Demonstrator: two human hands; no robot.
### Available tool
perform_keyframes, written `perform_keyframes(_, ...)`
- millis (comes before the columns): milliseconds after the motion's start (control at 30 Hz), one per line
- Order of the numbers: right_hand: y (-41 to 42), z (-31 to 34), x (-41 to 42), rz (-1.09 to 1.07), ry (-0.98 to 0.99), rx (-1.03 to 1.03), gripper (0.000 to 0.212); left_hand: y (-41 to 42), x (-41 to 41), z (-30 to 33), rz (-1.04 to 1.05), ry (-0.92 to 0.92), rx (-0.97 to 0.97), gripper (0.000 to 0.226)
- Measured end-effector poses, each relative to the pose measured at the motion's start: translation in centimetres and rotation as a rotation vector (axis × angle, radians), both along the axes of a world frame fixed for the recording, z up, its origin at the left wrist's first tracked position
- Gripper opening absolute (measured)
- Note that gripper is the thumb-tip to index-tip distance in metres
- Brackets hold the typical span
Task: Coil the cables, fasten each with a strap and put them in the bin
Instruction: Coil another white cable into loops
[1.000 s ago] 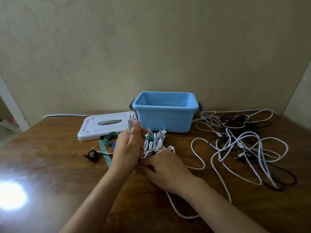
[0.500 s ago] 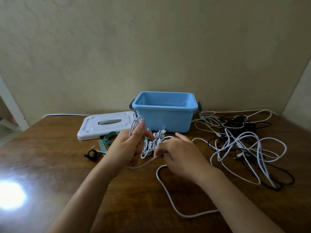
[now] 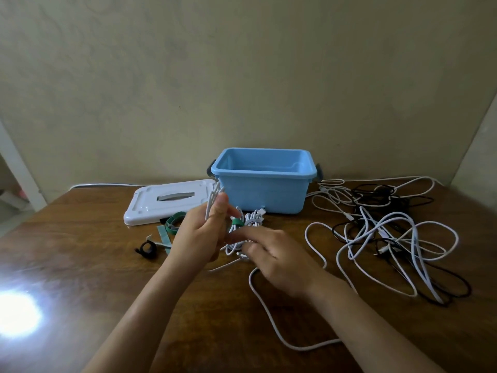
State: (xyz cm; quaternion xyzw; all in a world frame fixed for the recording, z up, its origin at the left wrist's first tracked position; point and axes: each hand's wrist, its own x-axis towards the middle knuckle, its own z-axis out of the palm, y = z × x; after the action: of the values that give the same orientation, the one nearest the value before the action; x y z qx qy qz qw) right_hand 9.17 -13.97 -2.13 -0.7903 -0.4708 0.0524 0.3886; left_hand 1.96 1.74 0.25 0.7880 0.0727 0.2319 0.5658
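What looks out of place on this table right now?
A strapped white bundle lies on the table in front of the blue bin, not inside it. Loose cables sprawl tangled at right.

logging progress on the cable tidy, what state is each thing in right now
blue bin: open, lid off, no cable seen inside
white lid: flat on the table, left of the bin
white cable: partly coiled, loops in left hand, tail loose on the table
right hand: fingers curled at that cable
strapped bundle: coiled, green strap on, still outside the bin
cable pile: loose, tangled
green straps: unused
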Motion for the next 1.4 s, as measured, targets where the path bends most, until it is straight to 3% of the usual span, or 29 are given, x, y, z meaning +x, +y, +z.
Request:
perform_keyframes(67,-0.2,0.3,0.2,0.033,0.008,-0.079,0.035,0.1,0.0,0.1,0.006,-0.019,-0.016,0.06)
perform_keyframes(267,-0.4,0.2,1.0,-0.022,-0.238,-0.282,0.023,0.3,-0.1,0.1,-0.015,0.014,-0.037,0.061)
perform_keyframes(433,0.0,-0.4,0.9,-0.008,-0.296,-0.341,0.036,0.3,-0.2,0.3,-0.081,-0.001,-0.145,0.065)
perform_keyframes(567,0.7,-1.1,0.3,-0.008,-0.298,-0.268,0.012,0.1,-0.5,0.5,-0.136,-0.013,-0.21,0.062)
perform_keyframes(700,0.4,-1.3,1.1,-0.095,-0.28,-0.129,0.003,0.5,-0.4,0.5,-0.118,0.063,-0.05,0.037)
perform_keyframes(800,0.1,-0.7,1.5,-0.176,-0.282,-0.055,0.012,0.5,-0.1,0.0,-0.104,0.092,0.024,0.024)
perform_keyframes(967,-0.6,0.0,1.6,-0.264,-0.397,-0.09,0.03,0.1,-0.1,-0.2,-0.13,0.015,0.0,0.055)
perform_keyframes(1100,-1.0,0.5,1.8,-0.329,-0.386,-0.164,0.037,0.0,0.2,-0.6,-0.124,0.03,0.067,0.057)
perform_keyframes(1300,-1.2,0.5,2.1,-0.328,-0.36,-0.146,0.021,-0.4,0.3,-0.9,-0.102,0.128,0.188,0.062)
perform_keyframes(1400,-1.1,0.3,2.0,-0.336,-0.301,-0.105,0.033,-0.7,0.4,-1.1,-0.1,0.189,0.265,0.054)
